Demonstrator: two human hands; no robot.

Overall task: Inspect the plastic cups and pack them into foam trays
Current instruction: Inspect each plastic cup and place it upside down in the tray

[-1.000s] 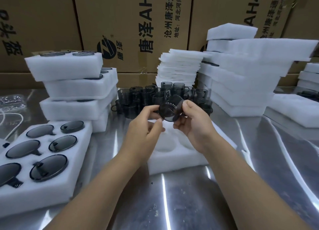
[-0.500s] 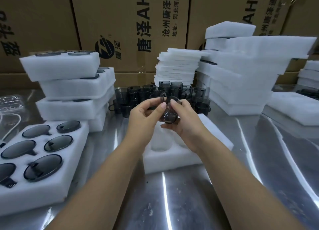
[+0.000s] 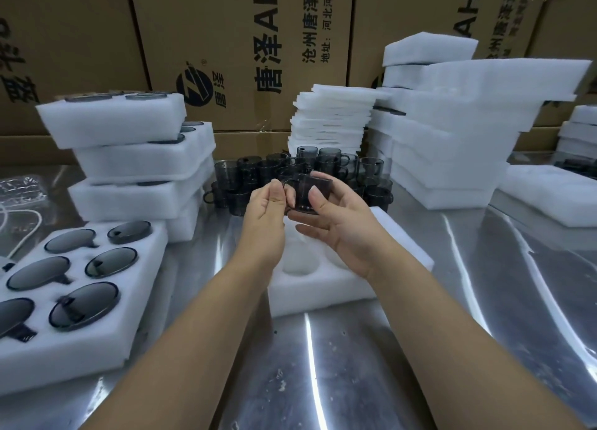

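Head view: two bare hands hold one small dark see-through plastic cup point(image 3: 310, 191) up in the air, in the middle. The left hand point(image 3: 268, 211) pinches the cup's left side, close to its little handle. The right hand point(image 3: 337, 228) grips the cup too, with its thumb on the front and its fingers curled round the back. The cup stands almost straight up.

Right under the hands, a white foam tray with round holes point(image 3: 323, 292) lies on the shiny metal table point(image 3: 355, 371). The holes that show have no cups in them.

Just behind the hands, a bunch of dark plastic cups with handles point(image 3: 258, 171) stands on the table. On the left lies a white foam tray full of dark cups point(image 3: 135, 303). Behind it is a pile of filled foam trays point(image 3: 135, 168). On the right is a tall pile of white foam blocks point(image 3: 452, 139). A stack of thin white foam sheets point(image 3: 329, 119) stands in the middle at the back. Big brown cardboard boxes point(image 3: 242, 26) fill the back wall.
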